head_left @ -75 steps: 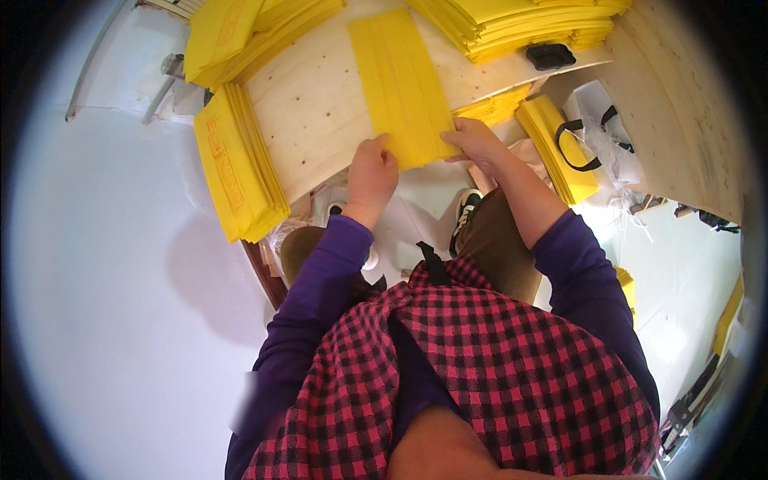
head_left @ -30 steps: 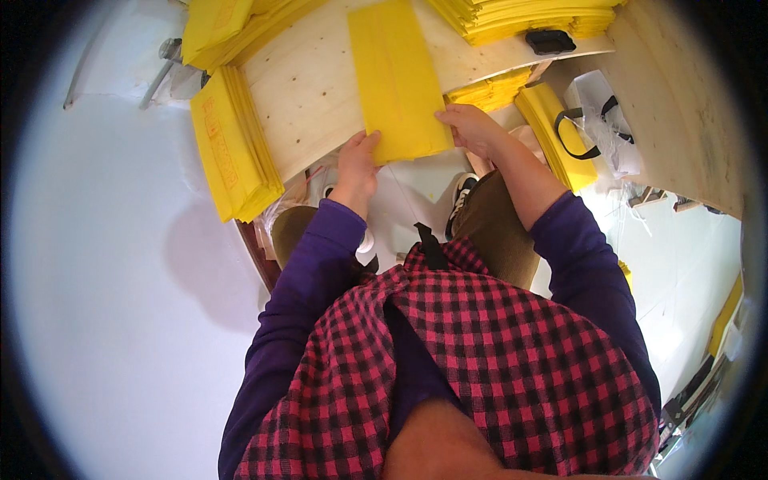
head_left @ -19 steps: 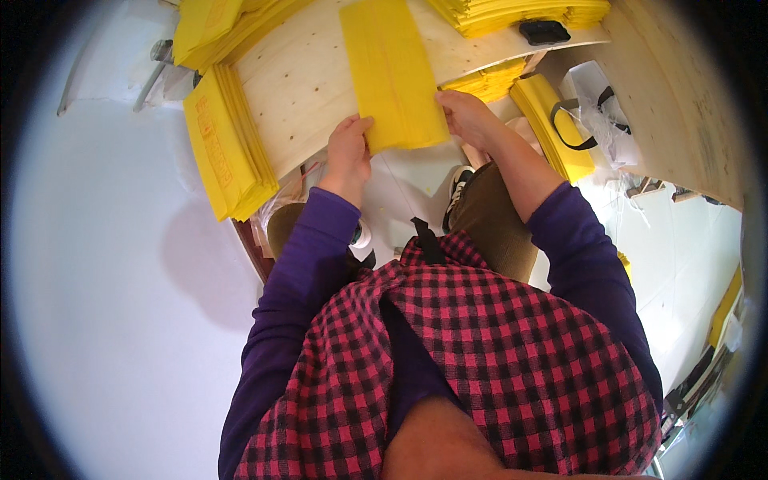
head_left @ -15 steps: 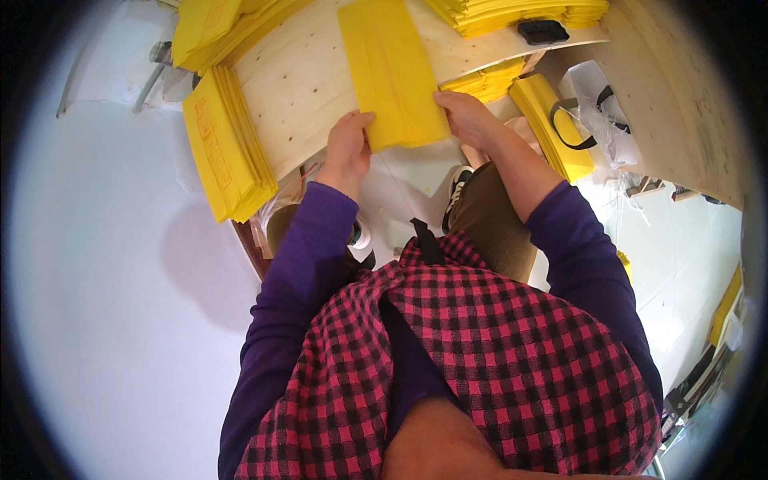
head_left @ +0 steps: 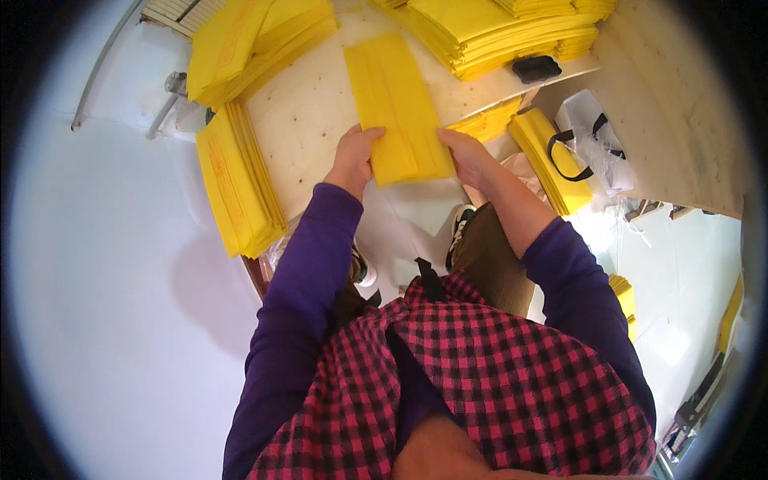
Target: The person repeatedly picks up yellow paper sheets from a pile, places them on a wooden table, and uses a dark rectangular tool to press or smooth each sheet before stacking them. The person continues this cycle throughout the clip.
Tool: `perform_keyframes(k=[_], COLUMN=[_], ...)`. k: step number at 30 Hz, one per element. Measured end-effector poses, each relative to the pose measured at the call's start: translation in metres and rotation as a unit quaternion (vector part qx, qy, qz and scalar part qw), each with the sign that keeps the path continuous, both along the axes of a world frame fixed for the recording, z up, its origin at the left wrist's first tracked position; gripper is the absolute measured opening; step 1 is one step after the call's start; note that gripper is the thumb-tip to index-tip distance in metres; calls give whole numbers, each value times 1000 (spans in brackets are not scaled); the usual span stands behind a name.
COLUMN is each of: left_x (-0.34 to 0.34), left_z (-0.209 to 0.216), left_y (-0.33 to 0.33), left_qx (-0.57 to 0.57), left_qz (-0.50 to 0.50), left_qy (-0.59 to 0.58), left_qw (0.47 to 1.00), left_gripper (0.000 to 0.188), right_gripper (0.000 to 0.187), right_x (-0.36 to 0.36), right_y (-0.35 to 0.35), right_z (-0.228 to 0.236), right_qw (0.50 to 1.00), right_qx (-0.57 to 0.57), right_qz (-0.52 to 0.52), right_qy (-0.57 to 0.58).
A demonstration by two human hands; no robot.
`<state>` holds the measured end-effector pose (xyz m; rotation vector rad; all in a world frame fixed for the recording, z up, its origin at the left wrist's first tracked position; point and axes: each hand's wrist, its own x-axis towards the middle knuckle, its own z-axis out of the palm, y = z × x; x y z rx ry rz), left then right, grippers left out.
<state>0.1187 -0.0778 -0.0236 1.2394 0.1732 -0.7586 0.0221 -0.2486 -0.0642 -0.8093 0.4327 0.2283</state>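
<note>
A folded yellow fabric bag (head_left: 396,104) lies lengthwise on a pale wooden tabletop (head_left: 308,120). My left hand (head_left: 356,154) grips its near left corner with the thumb on top. At the near right corner my right hand (head_left: 466,156) presses flat on the bag's edge. Both forearms are in purple sleeves and reach up from the lower edge.
Stacks of yellow bags surround the work spot: one at the table's left edge (head_left: 236,184), one at the far left (head_left: 256,44), a tall pile at the far right (head_left: 512,28). A black object (head_left: 536,68) rests by that pile. A white bag with black handles (head_left: 592,144) sits on the floor to the right.
The yellow bag has slid a little farther onto the table, and both hands have stayed at its near end. My view has shifted slightly.
</note>
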Motion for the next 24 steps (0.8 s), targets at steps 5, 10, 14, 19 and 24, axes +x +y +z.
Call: perform_keyframes(k=[5,10,14,19,24], left_x=[-14,-27,-18,1,-4], left_z=[-7,-8,2,15,8], left_y=[5,12,9,1,1], left_qx=[-42,-76,-54,-16,-57], left_qz=[-6,-29,-12,2,-16], left_qy=[1,23,-15,-30,-7], left_qw=[999,996,998,999,998], left_gripper=[30,31,27,26,28], right_gripper=[33,31,31,33,36], right_x=[5,3,1,5,10], right_y=[-6,-3,0,0,-5], right_z=[-2,5,11,6,4], right_qw=[999,998,998,998,990], right_qx=[28,50,45,46,68], right_qz=[-24,-34,-16,-29,-93], right_qy=[-39,-25,-30,-33,-81])
